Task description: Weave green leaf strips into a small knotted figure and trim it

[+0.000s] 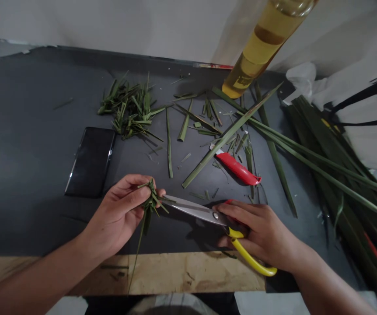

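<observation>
Pinched between the thumb and fingers of my left hand (123,212) is a small woven leaf piece (151,199), with loose strips sticking out and one long strip hanging down. My right hand (257,232) grips scissors (201,211) with yellow and red handles. Their blades point left and look closed or nearly so, the tips at the leaf strips beside my left fingertips. A pile of similar woven leaf pieces (132,105) lies beyond my left hand. Past the scissors rests a red-handled knife (239,168), its blade partly under a long leaf strip (231,133).
A black phone (91,162) lies on the dark table (21,153) at the left. A bottle of yellow liquid (257,48) stands at the back. Leaf scraps are scattered mid-table. Long leaves (336,170) and a white bag (372,118) are at the right.
</observation>
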The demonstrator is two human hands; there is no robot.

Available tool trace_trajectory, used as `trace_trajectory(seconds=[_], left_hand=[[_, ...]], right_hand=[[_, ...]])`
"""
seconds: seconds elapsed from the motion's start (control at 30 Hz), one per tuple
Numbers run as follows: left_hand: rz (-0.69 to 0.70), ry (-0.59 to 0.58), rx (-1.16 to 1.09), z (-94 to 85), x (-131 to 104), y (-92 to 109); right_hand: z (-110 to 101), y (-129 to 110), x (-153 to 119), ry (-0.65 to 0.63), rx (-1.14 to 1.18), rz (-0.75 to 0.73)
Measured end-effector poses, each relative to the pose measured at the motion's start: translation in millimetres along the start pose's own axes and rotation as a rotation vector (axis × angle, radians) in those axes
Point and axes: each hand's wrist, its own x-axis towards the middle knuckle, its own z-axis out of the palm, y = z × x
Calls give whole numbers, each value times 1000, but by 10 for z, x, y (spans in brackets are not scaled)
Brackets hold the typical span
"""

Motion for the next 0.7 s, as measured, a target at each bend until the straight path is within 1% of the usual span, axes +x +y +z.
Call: trace_trajectory(seconds=[0.13,0.23,0.4,0.7], left_hand=[[65,-8,20,-8,-11,-14],[88,-5,44,5,-14,-17],[97,17,64,10,-7,-22],[100,5,50,-23,-2,-46]], right_hand=[[12,3,2,6,-56,13],[23,12,-7,16,-98,24],[45,28,-29,24,-118,16],[53,20,-15,80,-174,-1]])
